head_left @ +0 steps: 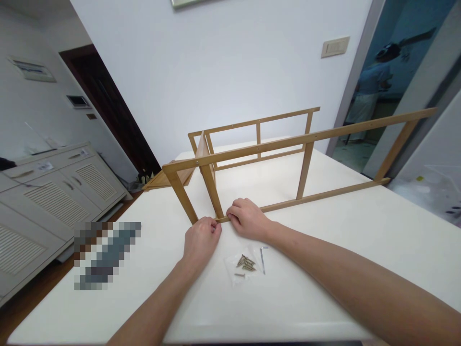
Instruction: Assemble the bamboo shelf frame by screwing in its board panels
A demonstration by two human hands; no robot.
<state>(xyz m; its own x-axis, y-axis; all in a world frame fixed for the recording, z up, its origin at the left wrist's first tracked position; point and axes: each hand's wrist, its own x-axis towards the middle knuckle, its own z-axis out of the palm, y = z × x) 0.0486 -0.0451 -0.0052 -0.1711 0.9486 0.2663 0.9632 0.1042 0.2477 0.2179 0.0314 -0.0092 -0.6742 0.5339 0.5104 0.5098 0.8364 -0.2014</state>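
A wooden shelf frame (259, 147) stands on its side on the white table (324, 288), with two ladder-like sides and a thin panel (202, 149) between them near the left end. My left hand (202, 238) is closed at the near bottom rail, below a crosspiece; what its fingertips pinch is too hidden to tell. Just to the right, my right hand (248, 218) has its fingers curled over the same rail. In front of both hands lie several screws (246, 263) on a clear plastic bag (230, 262), one apart from the others. Beside them is a hex key (262, 260).
More flat wooden pieces (165, 179) lie at the table's far left edge. A blurred-out dark object (111, 254) rests on the left. Behind the table is a white wall (230, 62); a person (372, 81) is in the doorway at right.
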